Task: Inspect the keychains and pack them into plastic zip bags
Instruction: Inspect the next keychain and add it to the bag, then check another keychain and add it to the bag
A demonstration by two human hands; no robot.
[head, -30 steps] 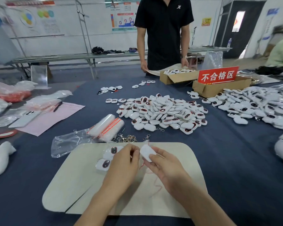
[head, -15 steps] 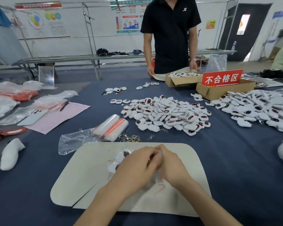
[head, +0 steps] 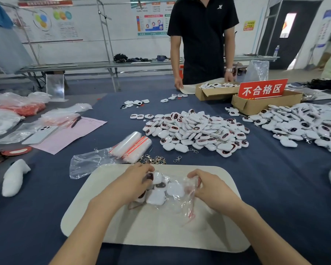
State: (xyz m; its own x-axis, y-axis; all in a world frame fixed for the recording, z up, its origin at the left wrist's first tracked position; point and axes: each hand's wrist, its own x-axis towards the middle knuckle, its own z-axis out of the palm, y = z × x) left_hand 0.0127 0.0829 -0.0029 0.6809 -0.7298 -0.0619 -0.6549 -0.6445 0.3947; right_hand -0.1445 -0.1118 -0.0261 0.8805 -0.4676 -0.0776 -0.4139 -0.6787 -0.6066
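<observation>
While working over the cream mat (head: 122, 232), gripped a cluster of white keychains (head: 161, 194) with the curled left hand (head: 134, 182), inside the clear zip bag (head: 187, 205); pinched that bag's edge with the right hand (head: 208, 186). Farther off, noted rolled bags (head: 132, 145), then a heaped pile (head: 197, 131) of more.

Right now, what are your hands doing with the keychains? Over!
Left hand grips zip bag at one end, right hand pinches the other. Several white keychains inside, over the pale mat. Nothing blocking.
</observation>
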